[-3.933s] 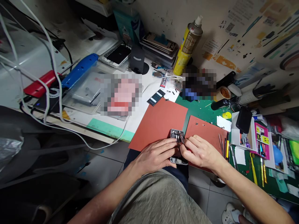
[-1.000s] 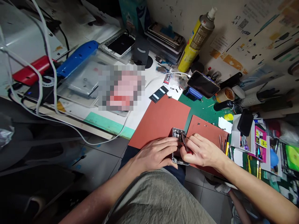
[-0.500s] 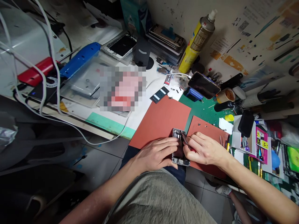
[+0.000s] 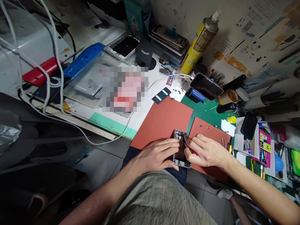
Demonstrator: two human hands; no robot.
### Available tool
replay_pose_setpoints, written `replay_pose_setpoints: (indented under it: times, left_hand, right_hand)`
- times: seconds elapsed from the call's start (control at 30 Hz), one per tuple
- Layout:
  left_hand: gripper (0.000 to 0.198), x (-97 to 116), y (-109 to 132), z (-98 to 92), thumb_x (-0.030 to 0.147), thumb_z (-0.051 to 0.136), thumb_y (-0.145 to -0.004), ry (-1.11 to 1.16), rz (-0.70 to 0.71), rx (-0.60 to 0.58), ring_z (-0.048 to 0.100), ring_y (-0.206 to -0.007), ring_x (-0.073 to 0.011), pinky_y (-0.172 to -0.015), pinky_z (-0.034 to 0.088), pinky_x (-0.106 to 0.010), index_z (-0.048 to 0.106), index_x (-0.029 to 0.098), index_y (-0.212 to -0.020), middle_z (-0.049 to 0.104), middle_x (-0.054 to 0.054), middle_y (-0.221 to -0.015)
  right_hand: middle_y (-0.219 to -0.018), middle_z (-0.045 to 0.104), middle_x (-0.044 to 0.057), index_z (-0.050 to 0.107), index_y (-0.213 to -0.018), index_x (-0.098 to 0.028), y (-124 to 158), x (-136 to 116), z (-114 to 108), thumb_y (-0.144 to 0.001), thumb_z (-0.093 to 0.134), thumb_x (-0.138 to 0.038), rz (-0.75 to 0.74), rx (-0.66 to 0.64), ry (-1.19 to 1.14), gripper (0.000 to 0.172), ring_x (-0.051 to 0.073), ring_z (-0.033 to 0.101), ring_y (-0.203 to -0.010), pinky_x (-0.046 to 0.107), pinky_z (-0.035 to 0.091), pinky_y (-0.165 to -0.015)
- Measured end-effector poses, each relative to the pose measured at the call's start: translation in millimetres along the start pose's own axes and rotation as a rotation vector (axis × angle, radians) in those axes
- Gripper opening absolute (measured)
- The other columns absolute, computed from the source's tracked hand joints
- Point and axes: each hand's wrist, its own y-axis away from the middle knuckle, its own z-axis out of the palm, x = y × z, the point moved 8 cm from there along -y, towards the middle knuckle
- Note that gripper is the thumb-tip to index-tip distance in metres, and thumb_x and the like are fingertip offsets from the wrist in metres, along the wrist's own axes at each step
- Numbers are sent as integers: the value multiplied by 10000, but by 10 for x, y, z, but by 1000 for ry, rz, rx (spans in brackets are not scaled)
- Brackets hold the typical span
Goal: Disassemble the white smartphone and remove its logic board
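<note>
An opened phone body (image 4: 179, 147) lies at the near edge of the desk, across two red mats (image 4: 164, 122). My left hand (image 4: 157, 154) rests on its left side, fingers wrapped along the frame. My right hand (image 4: 202, 151) is closed in a pinch round a thin tool with a red handle (image 4: 187, 142). The tool's tip points into the upper part of the phone's insides. Much of the phone is hidden under both hands.
Tweezers and screwdrivers (image 4: 227, 144) lie right of my hand. A dark phone (image 4: 206, 86) leans on a blue stand behind the mats. A yellow spray can (image 4: 199, 42), stacked phone parts (image 4: 170, 42), white cables (image 4: 58, 90) and a blue case (image 4: 83, 59) crowd the desk.
The view drifted slightly; my right hand shifted the tool a little over the phone's upper part. My left hand stayed on the phone.
</note>
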Motion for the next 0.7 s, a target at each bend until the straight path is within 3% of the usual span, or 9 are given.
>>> replay_pose_setpoints:
  times: [0.2,0.37,0.57,0.7]
  left_hand:
    - [499,-8,-1,-8,522,684,-1019,3,2,6,680,-1358,-286,-1172,585,-484,638,152,-1350,735,-174,-1376]
    - [488,-12,12,-1,532,637,-1044,-8,11,2,680,-1356,-292,-1182,575,-478,651,132,-1323,737,-186,-1365]
    - [477,-14,10,2,491,674,-1032,11,-2,-3,667,-1375,-286,-1189,569,-473,637,149,-1363,723,-177,-1400]
    - [480,-6,9,1,525,628,-1051,-2,6,2,669,-1373,-294,-1192,565,-482,641,145,-1343,739,-177,-1365]
  right_hand:
    - [-714,556,-20,610,-947,-216,-19,-28,-20,-983,610,-87,-26,-2,12,133,160,482,-673,334,381,-647]
    - [-858,664,35,628,-1009,-213,-15,-60,-11,-1012,597,-115,-40,-59,24,103,182,562,-815,344,428,-732]
    - [-739,572,-9,642,-1001,-216,-3,-44,-17,-1009,592,-97,-6,-48,38,129,166,480,-696,338,388,-670]
    - [-810,636,25,647,-1027,-210,6,-48,-2,-1010,591,-96,-22,-61,18,128,181,546,-754,347,430,-701]
